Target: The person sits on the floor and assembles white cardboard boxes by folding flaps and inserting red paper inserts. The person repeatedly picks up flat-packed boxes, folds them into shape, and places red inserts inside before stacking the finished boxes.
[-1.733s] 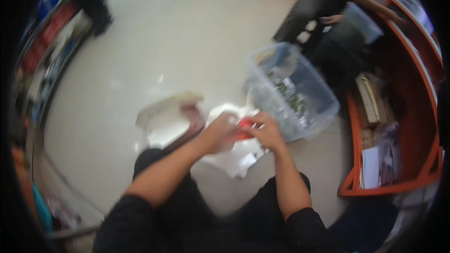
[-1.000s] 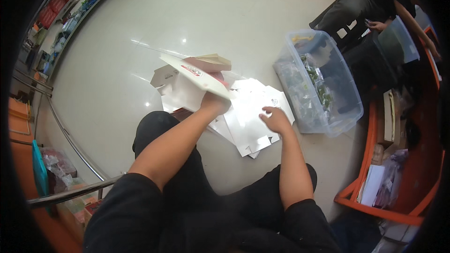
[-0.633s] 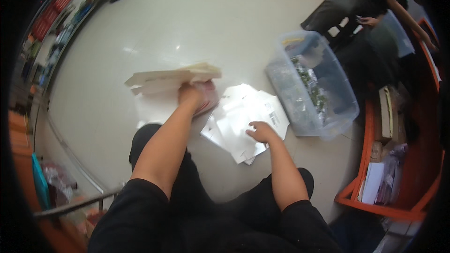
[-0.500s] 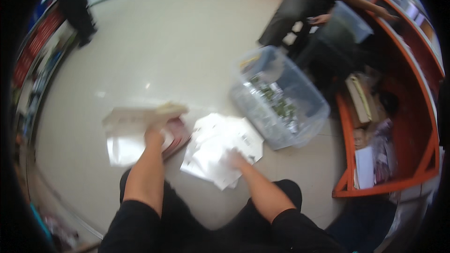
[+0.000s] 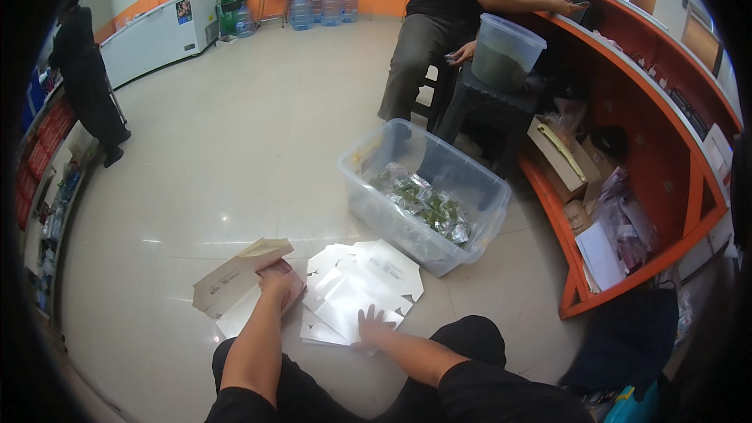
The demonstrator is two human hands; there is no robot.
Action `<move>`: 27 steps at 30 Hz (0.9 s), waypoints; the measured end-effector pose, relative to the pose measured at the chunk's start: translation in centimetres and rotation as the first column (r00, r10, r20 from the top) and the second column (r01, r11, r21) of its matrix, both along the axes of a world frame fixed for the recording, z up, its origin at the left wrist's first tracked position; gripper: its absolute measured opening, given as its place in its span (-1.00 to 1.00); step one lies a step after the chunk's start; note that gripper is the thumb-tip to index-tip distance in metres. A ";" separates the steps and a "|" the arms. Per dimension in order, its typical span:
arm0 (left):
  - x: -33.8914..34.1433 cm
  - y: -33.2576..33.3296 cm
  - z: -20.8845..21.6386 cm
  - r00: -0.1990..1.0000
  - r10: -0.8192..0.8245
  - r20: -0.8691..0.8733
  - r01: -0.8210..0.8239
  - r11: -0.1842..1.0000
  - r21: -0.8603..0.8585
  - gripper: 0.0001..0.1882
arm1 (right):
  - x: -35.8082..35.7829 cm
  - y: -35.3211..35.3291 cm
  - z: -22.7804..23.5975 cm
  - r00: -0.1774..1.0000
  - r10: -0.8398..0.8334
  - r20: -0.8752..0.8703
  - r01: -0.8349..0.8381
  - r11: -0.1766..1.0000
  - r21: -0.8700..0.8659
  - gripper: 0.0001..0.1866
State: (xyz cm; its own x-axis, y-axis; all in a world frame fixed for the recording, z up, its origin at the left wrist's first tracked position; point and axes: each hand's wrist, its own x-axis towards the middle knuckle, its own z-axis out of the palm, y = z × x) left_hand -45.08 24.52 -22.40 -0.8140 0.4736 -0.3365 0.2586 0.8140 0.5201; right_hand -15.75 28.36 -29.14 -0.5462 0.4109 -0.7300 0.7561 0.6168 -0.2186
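Note:
My left hand (image 5: 276, 280) reaches to a pale cardboard carton (image 5: 227, 286) lying opened out on the floor, beside something reddish at its inner side. Its fingertips are out of sight, so their grip does not show. Spread fingers of my right hand (image 5: 371, 326) rest flat on the near part of a loose stack of white die-cut cardboard sheets (image 5: 352, 286). Just beyond the stack stands a clear plastic tub (image 5: 376, 207), with several silvery packets (image 5: 427, 202) showing green inside it.
Right of the tub, an orange shelf unit (image 5: 695, 204) holds cardboard boxes (image 5: 556, 160) and plastic bags. A co-worker (image 5: 439, 23) sits beyond, near a lidless clear bin (image 5: 509, 47) on a black stool (image 5: 482, 113). Another person (image 5: 82, 78) stands far left, beside a white chest freezer (image 5: 157, 35).
My view has tilted up and shows more of the room. My right hand has shifted toward the near edge of the sheets. My left hand stays at the carton, whose flap stands more raised.

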 end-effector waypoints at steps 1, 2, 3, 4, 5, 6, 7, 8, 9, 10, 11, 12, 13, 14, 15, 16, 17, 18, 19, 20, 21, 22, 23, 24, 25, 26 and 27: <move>1.2 0.5 2.5 0.997 -0.073 0.004 0.073 0.997 0.026 -0.03 | -0.1 -0.3 0.7 0.999 0.022 0.042 -0.023 1.000 0.012 0.33; 2.7 0.8 5.1 0.990 -0.138 0.010 0.138 0.990 0.030 -0.04 | -0.3 -0.4 1.3 0.997 0.032 0.072 -0.035 0.999 0.041 0.35; 4.6 0.9 7.7 0.982 -0.188 0.020 0.188 0.982 0.011 -0.10 | -0.5 -0.5 1.7 0.993 0.087 0.081 -0.091 0.994 0.054 0.20; 6.4 1.0 10.3 0.970 -0.244 0.023 0.243 0.970 0.021 -0.15 | -0.7 -0.5 1.9 0.989 0.129 0.078 -0.136 0.987 0.084 0.05; 8.2 0.5 12.7 0.948 -0.315 0.047 0.315 0.949 0.006 -0.18 | -0.9 -0.6 2.0 0.982 0.171 0.077 -0.180 0.977 0.115 -0.08; 9.9 0.2 14.6 0.915 -0.399 0.062 0.398 0.917 0.021 -0.20 | -1.0 -0.4 2.0 0.967 0.251 0.050 -0.252 0.968 0.013 -0.24; 11.4 -0.3 16.2 0.875 -0.482 0.055 0.479 0.876 0.052 -0.22 | -1.2 -0.2 2.1 0.945 0.326 0.015 -0.324 0.942 -0.087 -0.38; 12.9 -1.1 17.1 0.863 -0.496 0.094 0.494 0.868 0.042 -0.23 | -1.2 -0.3 2.4 0.927 0.376 -0.009 -0.374 0.919 -0.126 -0.52; 14.2 -2.1 17.5 0.852 -0.512 0.113 0.510 0.859 0.047 -0.25 | -1.0 -0.2 3.1 0.935 0.335 -0.113 -0.345 0.935 -0.080 -0.62; 15.0 -3.0 17.7 0.839 -0.528 0.132 0.526 0.849 0.052 -0.26 | -0.7 -0.4 4.2 0.938 0.281 -0.203 -0.283 0.959 0.019 -0.71; 15.4 -3.7 17.5 0.823 -0.565 0.062 0.565 0.825 0.032 -0.27 | 0.0 -1.0 5.7 0.945 0.235 -0.227 -0.223 0.972 0.080 -0.80; 15.6 -4.3 17.3 0.799 -0.601 -0.008 0.601 0.799 0.008 -0.28 | -0.7 -0.1 7.9 0.957 0.215 -0.194 -0.206 0.976 0.065 -0.79; 15.7 -4.7 16.9 0.779 -0.623 -0.067 0.624 0.781 -0.004 -0.28 | -0.8 0.5 10.6 0.955 0.156 -0.253 -0.124 0.983 0.139 -0.80; 15.6 -5.2 16.7 0.591 -0.747 -0.305 0.780 0.625 -0.019 -0.27 | -0.2 1.3 13.6 0.949 0.170 -0.267 -0.114 0.971 0.211 -0.80; 15.7 -5.4 16.6 0.441 -0.799 -0.409 0.850 0.518 -0.096 -0.25 | 0.8 1.6 16.7 0.936 0.174 -0.305 -0.083 0.954 0.289 -0.79; 16.0 -5.6 16.7 0.303 -0.828 -0.472 0.869 0.444 -0.220 -0.23 | 1.8 1.9 19.7 0.947 0.170 -0.272 -0.090 0.955 0.282 -0.76; 16.2 -5.6 17.1 0.151 -0.855 -0.496 0.864 0.358 -0.354 -0.21 | 2.6 2.1 22.5 0.937 0.141 -0.319 -0.043 0.954 0.296 -0.76; 16.6 -5.5 17.8 0.294 -0.904 -0.311 0.901 0.371 -0.226 -0.38 | 3.6 2.1 24.8 0.923 0.141 -0.358 -0.023 0.949 0.314 -0.76; 17.1 -5.5 18.6 0.391 -0.880 -0.270 0.883 0.442 -0.160 -0.45 | 4.4 2.2 26.5 0.924 0.164 -0.346 -0.009 0.913 0.407 -0.72; 17.7 -5.3 19.5 0.482 -0.856 -0.186 0.853 0.507 -0.124 -0.52 | 5.0 2.1 27.7 0.903 0.218 -0.369 0.015 0.845 0.534 -0.65; 18.2 -5.1 20.4 0.565 -0.816 -0.119 0.813 0.575 -0.085 -0.59 | 5.4 1.8 28.2 0.820 0.154 -0.551 0.263 0.753 0.603 -0.58; 18.9 -5.2 21.2 0.622 -0.742 -0.249 0.772 0.635 0.038 -0.71 | 5.8 1.4 28.3 0.664 0.159 -0.731 0.528 0.592 0.609 -0.50; 19.4 -5.1 21.9 0.701 -0.679 -0.219 0.711 0.690 0.139 -0.71 | 6.0 1.2 28.1 0.470 0.216 -0.856 0.756 0.402 0.517 -0.41; 19.8 -5.3 22.4 0.771 -0.611 -0.178 0.636 0.735 0.235 -0.70 | 6.0 1.1 27.6 0.352 0.079 -0.932 0.759 0.559 0.334 -0.34; 20.2 -5.2 22.6 0.829 -0.540 -0.145 0.554 0.755 0.352 -0.69 | 6.0 1.0 27.1 0.242 -0.079 -0.967 0.725 0.677 0.126 -0.26; 20.3 -5.3 22.6 0.830 -0.556 0.047 0.476 0.748 0.462 -0.69 | 6.1 1.2 26.6 0.180 -0.313 -0.932 0.667 0.736 -0.118 -0.18; 20.5 -5.1 22.3 0.769 -0.594 0.237 0.374 0.719 0.586 -0.67 | 6.2 1.4 26.4 0.110 -0.421 -0.901 0.504 0.804 -0.314 -0.17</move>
